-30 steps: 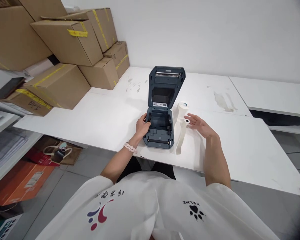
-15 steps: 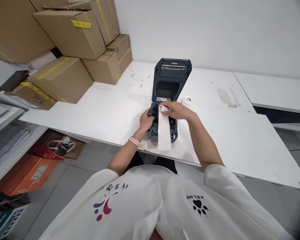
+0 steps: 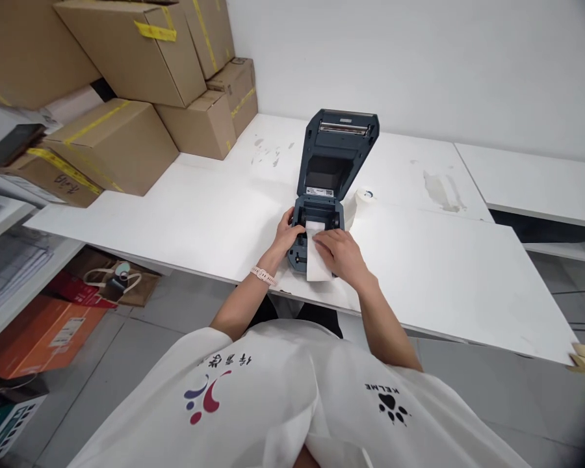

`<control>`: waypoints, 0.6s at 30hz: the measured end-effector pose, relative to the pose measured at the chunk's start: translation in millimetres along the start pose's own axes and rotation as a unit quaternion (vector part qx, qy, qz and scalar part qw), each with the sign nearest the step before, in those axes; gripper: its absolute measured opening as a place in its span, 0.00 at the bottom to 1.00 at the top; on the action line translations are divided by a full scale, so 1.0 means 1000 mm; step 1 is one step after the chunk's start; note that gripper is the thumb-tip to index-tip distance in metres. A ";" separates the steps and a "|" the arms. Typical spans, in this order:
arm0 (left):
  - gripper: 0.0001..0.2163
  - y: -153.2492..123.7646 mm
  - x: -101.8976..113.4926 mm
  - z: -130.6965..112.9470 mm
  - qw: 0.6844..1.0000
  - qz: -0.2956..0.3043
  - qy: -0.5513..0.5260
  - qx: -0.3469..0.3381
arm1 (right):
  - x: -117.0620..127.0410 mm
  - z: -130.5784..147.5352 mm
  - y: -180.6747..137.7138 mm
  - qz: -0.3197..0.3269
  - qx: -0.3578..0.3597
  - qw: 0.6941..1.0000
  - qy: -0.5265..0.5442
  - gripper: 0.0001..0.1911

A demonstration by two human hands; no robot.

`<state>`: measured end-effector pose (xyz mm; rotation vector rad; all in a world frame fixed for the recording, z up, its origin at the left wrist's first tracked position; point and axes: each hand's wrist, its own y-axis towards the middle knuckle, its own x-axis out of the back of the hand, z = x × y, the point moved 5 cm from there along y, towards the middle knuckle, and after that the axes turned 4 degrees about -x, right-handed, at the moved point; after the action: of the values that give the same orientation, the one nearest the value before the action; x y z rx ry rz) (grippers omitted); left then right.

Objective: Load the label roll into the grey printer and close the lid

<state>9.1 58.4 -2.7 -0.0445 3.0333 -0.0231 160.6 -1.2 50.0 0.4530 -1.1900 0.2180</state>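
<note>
A dark blue-grey label printer (image 3: 338, 153) stands on the white table with its lid tipped up and back. My left hand (image 3: 286, 235) grips the printer's left side, thumb over the rim. A white roll of label paper (image 3: 314, 226) sits inside the open body, and its paper strip (image 3: 318, 270) runs down over the printer's front edge. Over the right part of the strip, my right hand (image 3: 340, 255) bends its fingers together onto the paper; its thumb is hidden. Another white roll (image 3: 365, 196) lies behind the printer's right side.
Cardboard boxes (image 3: 121, 58) with yellow tape are stacked at the back left, against the white wall (image 3: 419, 65). The table's front edge (image 3: 214, 274) runs close to my body. At lower left, an orange box (image 3: 43, 331) and bags lie below table height.
My right hand has let go of the paper roll, which now sits lower inside the printer, and has moved down towards me onto the strip. My left hand stays on the printer's side.
</note>
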 end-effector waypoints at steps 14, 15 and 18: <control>0.40 0.009 0.001 0.013 0.999 0.038 0.023 0.016 | -0.015 0.016 -0.049 -0.139 0.012 0.987 0.076 0.14; 0.40 0.010 0.001 0.013 0.999 0.036 0.024 0.016 | -0.016 0.016 -0.049 -0.136 0.008 0.987 0.086 0.14; 0.40 0.006 0.001 0.009 0.998 0.031 0.040 0.022 | -0.012 0.016 -0.052 -0.101 0.000 0.985 0.141 0.14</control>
<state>8.8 64.1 -12.0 0.0541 3.1108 -0.0882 163.6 -53.9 31.8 0.5215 -0.8611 0.1033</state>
